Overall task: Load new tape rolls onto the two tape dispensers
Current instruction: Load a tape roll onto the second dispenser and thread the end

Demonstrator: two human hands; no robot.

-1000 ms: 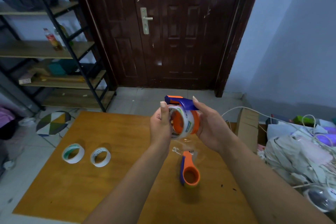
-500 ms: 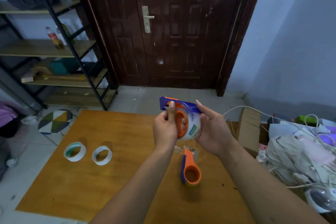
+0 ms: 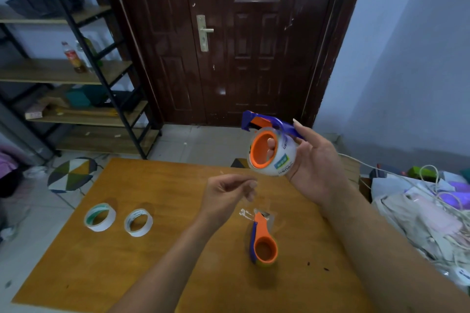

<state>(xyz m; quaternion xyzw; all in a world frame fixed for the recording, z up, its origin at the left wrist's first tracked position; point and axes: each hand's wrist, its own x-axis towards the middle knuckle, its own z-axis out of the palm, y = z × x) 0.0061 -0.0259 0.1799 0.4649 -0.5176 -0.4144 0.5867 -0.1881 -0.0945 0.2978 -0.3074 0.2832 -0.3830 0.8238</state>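
My right hand (image 3: 318, 165) holds a blue and orange tape dispenser (image 3: 269, 124) up above the wooden table (image 3: 152, 274), with a clear tape roll (image 3: 282, 160) on its orange hub. My left hand (image 3: 226, 194) is lower and to the left, its fingertips pinched on what looks like a faint clear tape end. A second dispenser (image 3: 263, 244) lies on the table with an empty orange hub. Two white tape rolls, one with a green core (image 3: 99, 216) and one smaller (image 3: 138, 222), lie flat at the table's left.
A heap of bags and white cables (image 3: 432, 211) crowds the table's right edge. A patterned stool (image 3: 71, 174) stands at the far left corner. A black-framed shelf rack (image 3: 76, 71) and a dark door (image 3: 241, 46) are behind.
My left hand has left the roll and dropped down and left with its fingers pinched. My right hand has lifted the loaded dispenser up and to the right.
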